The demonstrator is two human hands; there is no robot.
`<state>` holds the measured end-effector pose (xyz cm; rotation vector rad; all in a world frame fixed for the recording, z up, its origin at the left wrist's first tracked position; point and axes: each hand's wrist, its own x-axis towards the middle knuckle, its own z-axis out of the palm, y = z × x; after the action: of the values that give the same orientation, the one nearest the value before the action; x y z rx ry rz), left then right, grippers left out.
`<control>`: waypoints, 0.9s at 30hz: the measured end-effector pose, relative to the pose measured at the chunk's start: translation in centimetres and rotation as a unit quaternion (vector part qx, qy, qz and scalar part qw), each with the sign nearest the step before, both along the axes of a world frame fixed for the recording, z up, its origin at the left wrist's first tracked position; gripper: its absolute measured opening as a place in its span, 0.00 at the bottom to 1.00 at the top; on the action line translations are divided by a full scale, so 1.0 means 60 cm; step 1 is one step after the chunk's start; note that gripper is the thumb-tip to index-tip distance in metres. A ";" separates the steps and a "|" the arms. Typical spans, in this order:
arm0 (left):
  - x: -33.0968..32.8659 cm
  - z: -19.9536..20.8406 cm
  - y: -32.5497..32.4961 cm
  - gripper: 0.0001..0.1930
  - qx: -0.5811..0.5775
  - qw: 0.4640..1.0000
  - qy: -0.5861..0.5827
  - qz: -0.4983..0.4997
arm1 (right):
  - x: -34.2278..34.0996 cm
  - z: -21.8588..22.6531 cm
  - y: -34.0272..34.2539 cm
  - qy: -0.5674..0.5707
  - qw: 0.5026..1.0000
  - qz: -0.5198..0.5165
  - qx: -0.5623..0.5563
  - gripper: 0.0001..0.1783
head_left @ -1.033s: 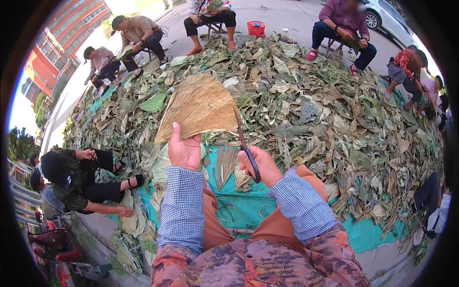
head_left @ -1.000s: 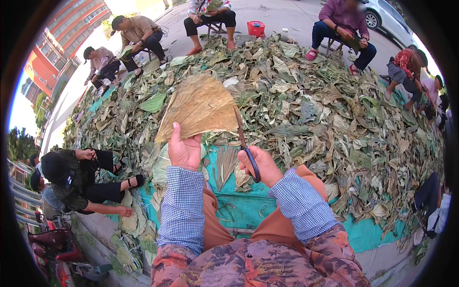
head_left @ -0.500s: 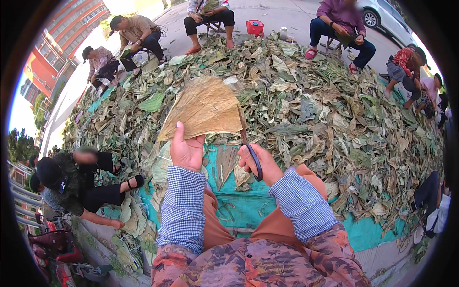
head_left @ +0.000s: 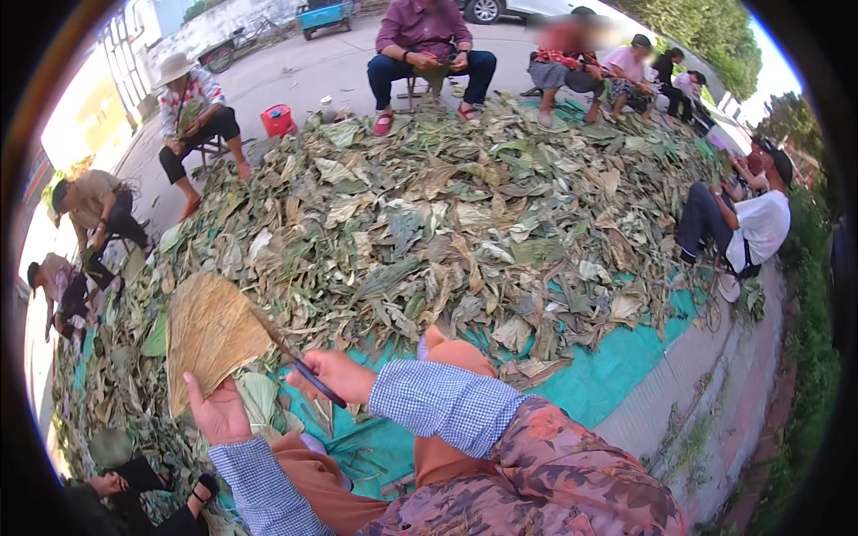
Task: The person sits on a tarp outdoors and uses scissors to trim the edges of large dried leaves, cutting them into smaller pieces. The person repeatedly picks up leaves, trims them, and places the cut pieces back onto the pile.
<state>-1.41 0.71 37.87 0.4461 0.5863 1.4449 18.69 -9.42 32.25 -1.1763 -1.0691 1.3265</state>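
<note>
A dry brown leaf [head_left: 210,326], spread in a fan shape, is held up by its lower edge in my left hand [head_left: 222,415]. The thumb shows on the near side, and the other fingers are partly behind the leaf. My right hand [head_left: 338,375] is closed around the dark handles of a pair of scissors [head_left: 323,388]. Their blades run along the right edge of the leaf; whether they are parted I cannot tell. Beneath both hands lie loose leaves and a green-blue sheet [head_left: 362,444].
A wide heap of dried leaves [head_left: 420,228] spreads in front of me. Around it several people sit on low stools, among them a person in purple [head_left: 424,36] and a person in white [head_left: 760,223]. A red bucket [head_left: 279,121] stands beyond the heap. Paving [head_left: 688,393] borders the sheet on the right.
The view has swung to the right, so my hands, the leaf and the scissors now appear lower and further left in it. Both hands keep their hold, with the blades still at the leaf's edge.
</note>
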 end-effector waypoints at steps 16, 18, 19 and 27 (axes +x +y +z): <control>0.033 0.000 0.006 0.26 0.014 0.998 0.042 -0.055 | 0.059 0.008 -0.036 -0.051 0.998 -0.027 0.006 0.32; 0.028 0.005 0.002 0.26 0.017 0.997 0.041 -0.056 | 0.058 0.002 -0.029 0.010 1.000 -0.014 0.007 0.32; 0.032 0.005 0.002 0.26 0.019 0.997 0.045 -0.055 | 0.061 0.005 -0.030 0.040 0.999 -0.011 0.007 0.31; 0.043 0.003 0.001 0.25 0.021 0.996 0.062 -0.057 | 0.077 0.031 -0.051 0.040 0.999 -0.026 -0.018 0.28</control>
<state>1.18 0.75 38.05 0.5975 0.6208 1.3301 23.33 -12.48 34.10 -1.1616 -0.9550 1.3462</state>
